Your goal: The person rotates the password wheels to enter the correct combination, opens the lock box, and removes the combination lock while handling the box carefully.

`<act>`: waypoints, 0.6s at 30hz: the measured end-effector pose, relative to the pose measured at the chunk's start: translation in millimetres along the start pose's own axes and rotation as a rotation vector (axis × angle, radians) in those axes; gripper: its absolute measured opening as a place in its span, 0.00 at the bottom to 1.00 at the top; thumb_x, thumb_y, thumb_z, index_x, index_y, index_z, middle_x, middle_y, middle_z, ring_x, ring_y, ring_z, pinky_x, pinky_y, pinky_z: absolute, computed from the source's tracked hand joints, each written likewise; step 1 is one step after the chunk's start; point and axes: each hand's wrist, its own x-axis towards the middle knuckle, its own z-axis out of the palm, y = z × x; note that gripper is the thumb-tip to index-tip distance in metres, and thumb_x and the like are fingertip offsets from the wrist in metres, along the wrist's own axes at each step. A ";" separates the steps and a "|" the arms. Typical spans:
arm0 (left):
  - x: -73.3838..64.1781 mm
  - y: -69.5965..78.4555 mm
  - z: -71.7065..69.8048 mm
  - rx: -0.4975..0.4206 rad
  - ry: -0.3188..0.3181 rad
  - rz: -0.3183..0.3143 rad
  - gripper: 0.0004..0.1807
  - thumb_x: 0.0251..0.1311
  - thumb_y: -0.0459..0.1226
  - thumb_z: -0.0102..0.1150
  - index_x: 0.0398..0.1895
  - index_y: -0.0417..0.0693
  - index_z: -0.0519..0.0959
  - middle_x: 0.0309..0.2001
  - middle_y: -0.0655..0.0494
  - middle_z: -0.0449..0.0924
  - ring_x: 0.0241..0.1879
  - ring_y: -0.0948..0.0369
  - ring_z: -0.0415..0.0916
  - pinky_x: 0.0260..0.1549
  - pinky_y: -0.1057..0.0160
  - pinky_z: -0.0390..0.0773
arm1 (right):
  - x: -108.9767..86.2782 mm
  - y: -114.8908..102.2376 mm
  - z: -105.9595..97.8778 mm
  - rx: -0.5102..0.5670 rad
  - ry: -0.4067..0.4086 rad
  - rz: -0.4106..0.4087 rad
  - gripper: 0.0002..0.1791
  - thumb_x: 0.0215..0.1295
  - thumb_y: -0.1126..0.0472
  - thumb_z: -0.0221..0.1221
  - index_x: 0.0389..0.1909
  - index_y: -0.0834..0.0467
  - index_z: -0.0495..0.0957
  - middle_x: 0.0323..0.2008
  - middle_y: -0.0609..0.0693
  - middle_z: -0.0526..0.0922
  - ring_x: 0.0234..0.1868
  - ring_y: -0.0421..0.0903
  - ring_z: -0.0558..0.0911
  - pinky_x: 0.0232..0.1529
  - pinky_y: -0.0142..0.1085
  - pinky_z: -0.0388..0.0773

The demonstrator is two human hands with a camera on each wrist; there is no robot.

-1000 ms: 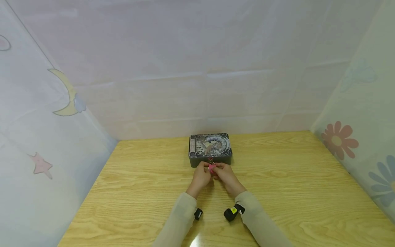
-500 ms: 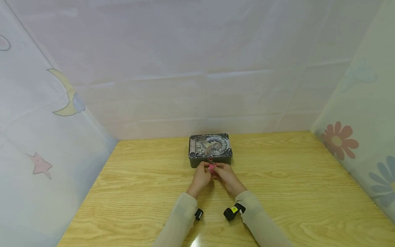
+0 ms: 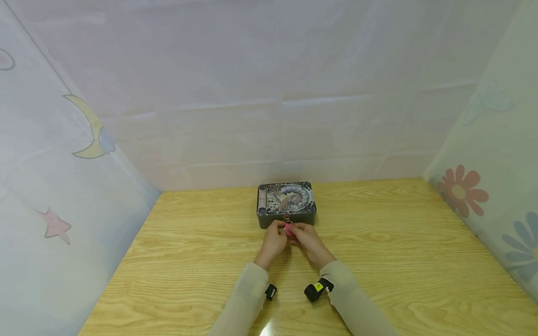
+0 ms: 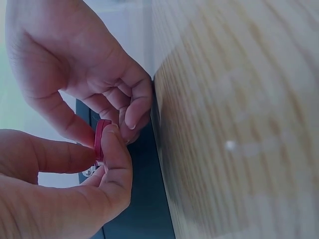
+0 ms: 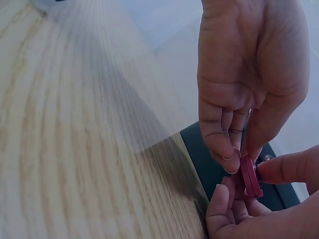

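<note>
- Slightly tilting since the earlier frame, the pink padlock (image 3: 288, 229) is sitting at the front of the tin box (image 3: 286, 199).
- Left hand (image 3: 274, 241) and right hand (image 3: 308, 239) are both pinching it.
- Fine handling is apparently continuing there.

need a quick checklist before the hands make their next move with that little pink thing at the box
1. Left hand pinching the pink piece: ok, thumb and finger are on it.
2. Right hand on the same piece: ok, its thumb meets one side.
3. Box sitting flat on the table: ok.
4. Lid down: ok, it looks closed.
5. Pink piece free of the metal fitting on the box front: cannot tell, the fingers crowd the spot and it is too small.
</note>
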 end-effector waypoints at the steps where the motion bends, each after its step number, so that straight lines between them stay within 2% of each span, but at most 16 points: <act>1: 0.2 -0.3 0.0 0.006 0.002 0.001 0.13 0.60 0.22 0.44 0.47 0.28 0.73 0.25 0.51 0.70 0.22 0.62 0.67 0.22 0.68 0.68 | 0.0 -0.1 0.2 0.003 0.000 -0.001 0.17 0.71 0.68 0.48 0.51 0.79 0.69 0.37 0.55 0.78 0.30 0.39 0.78 0.38 0.33 0.79; 12: 0.3 -3.4 2.1 0.012 0.013 0.019 0.12 0.59 0.21 0.45 0.45 0.28 0.73 0.24 0.51 0.71 0.22 0.61 0.66 0.21 0.69 0.67 | -0.9 -3.1 1.8 0.005 0.009 0.002 0.19 0.69 0.70 0.48 0.55 0.81 0.65 0.45 0.63 0.75 0.33 0.40 0.78 0.38 0.31 0.79; 18: 0.1 -3.5 2.1 0.005 0.014 0.015 0.12 0.58 0.21 0.45 0.45 0.28 0.72 0.23 0.51 0.71 0.21 0.62 0.66 0.20 0.69 0.67 | 7.9 7.8 -5.8 0.049 -0.077 -0.095 0.16 0.65 0.68 0.53 0.47 0.78 0.71 0.39 0.59 0.76 0.32 0.41 0.78 0.35 0.30 0.78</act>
